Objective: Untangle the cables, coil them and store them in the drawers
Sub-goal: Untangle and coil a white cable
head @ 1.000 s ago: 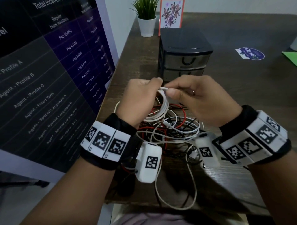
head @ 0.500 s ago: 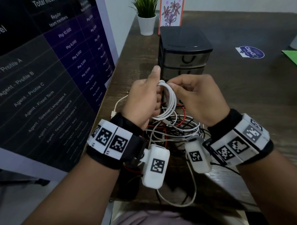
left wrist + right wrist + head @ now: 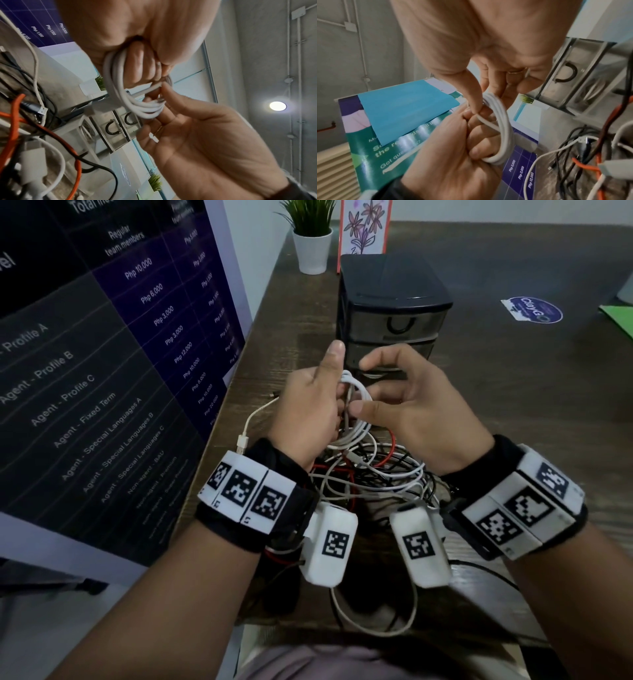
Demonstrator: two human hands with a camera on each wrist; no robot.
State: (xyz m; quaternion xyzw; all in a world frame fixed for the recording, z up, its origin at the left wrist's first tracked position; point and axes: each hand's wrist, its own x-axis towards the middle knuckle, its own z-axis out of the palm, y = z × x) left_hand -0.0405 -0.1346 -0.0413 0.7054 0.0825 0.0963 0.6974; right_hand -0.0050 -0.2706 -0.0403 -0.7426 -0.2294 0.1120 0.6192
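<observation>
- Two hands up over the desk [image 3: 513,412], both on one white coil [image 3: 356,405].
- Left hand [image 3: 308,412]: fingers curled through the coil loops, thumb sticking straight up. We see the loops wrapped round its fingers [image 3: 144,70] from the left wrist view.
- Right hand [image 3: 418,409]: thumb and forefinger pinch the coil's loose end against the loops; other fingers relaxed, ring on one of them.
- Coil sits in the air above the tangle [image 3: 370,474], just in front of the drawer unit [image 3: 390,313].
- Tangle lies on the desk under and between both wrists: white, black and orange-red cables crossing each other, not separated. One white cable loops off the near desk edge [image 3: 370,625].
- Another white lead with a USB plug [image 3: 242,442] runs out left of the left hand, plug by the wristband.
- Drawer unit: dark top, translucent drawers with U-shaped handles. Top drawers look closed; the right hand blocks the lower ones in the head view, so we can't tell there.
- Around it: potted plant [image 3: 312,237] and a flower card [image 3: 364,227] behind the unit, round sticker [image 3: 532,309] on the desk to the right, green sheet [image 3: 620,318] at the right edge.
- Big dark banner [image 3: 102,337] with price rows stands along the left desk edge, close to the left arm.
- Wrist cameras and marker bands hang over the tangle and hide part of it.
</observation>
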